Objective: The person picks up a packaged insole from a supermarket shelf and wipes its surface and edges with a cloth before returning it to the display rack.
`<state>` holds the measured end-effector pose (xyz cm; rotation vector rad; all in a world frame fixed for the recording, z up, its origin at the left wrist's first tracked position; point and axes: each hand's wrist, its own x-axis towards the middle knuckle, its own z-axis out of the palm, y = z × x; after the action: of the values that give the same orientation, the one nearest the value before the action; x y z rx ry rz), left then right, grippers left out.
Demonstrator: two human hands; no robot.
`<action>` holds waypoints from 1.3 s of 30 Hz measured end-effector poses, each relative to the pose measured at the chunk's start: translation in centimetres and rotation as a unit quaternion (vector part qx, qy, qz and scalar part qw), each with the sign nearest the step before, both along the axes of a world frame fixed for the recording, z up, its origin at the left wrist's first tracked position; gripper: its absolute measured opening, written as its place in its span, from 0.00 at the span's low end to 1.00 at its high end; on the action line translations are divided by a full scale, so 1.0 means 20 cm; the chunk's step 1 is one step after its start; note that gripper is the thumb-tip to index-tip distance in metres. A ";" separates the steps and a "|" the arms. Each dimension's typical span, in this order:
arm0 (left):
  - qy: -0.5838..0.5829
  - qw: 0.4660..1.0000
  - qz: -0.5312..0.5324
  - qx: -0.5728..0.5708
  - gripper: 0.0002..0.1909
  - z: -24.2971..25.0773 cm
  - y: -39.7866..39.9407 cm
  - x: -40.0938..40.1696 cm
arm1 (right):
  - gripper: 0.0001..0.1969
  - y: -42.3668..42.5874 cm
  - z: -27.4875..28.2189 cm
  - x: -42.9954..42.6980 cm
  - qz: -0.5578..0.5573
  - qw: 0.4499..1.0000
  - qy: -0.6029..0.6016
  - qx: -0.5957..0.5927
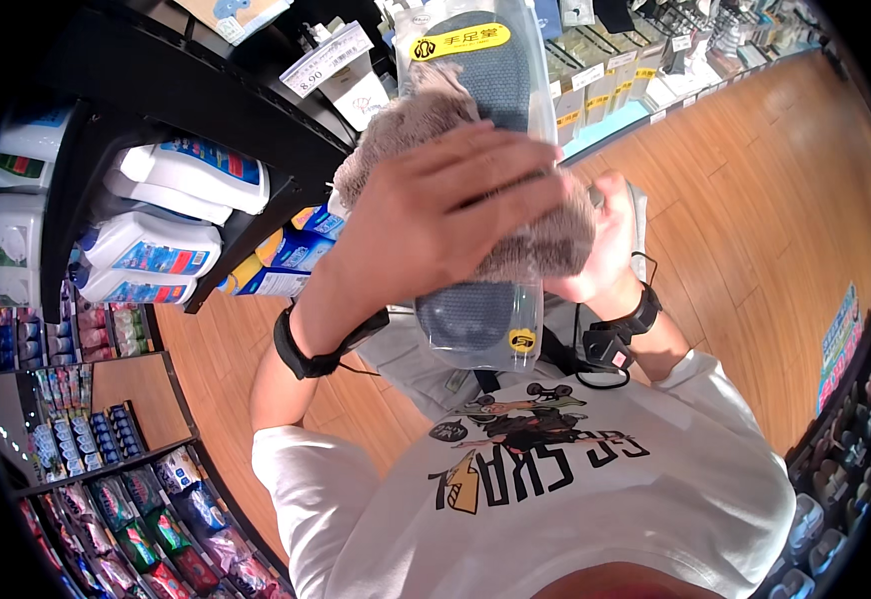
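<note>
A clear plastic package of dark grey insoles (473,322) with yellow labels stands upright before my chest. My left hand (435,202) lies across its front, back of the hand up, the fingers over a fluffy grey-brown cloth (405,127). The cloth is pressed against the middle of the package and spreads past both sides of my fingers. On the package's right edge is my right hand (608,239), thumb up, its fingers partly hidden behind the package and cloth. Each wrist wears a black strap; the right one carries a small device (608,348).
A black shelf (211,97) at left holds white bottles (154,247) and blue-yellow packs (286,258). A price tag (327,60) stands beside the package. Boxed goods (608,90) line a shelf at upper right. Wooden floor (765,187) runs along the right; packaged goods (143,531) fill lower-left racks.
</note>
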<state>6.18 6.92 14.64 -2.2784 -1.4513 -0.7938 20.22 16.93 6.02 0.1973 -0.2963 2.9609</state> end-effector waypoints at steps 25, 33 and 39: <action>0.101 0.983 0.150 -0.043 0.26 -0.06 -0.08 -0.02 | 0.21 0.03 -0.03 -0.08 -0.001 1.000 0.004 0.029; 0.116 0.981 0.137 -0.074 0.25 -0.07 -0.14 0.07 | 0.21 0.04 -0.01 -0.10 -0.061 0.990 -0.108 0.060; 0.089 0.981 0.172 0.027 0.22 -0.12 -0.04 -0.03 | 0.17 0.03 -0.03 -0.08 -0.041 0.999 -0.019 -0.015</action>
<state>5.51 6.03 12.27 -1.9246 -1.6529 -0.5055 18.60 17.52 5.50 0.1210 -0.2580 2.8879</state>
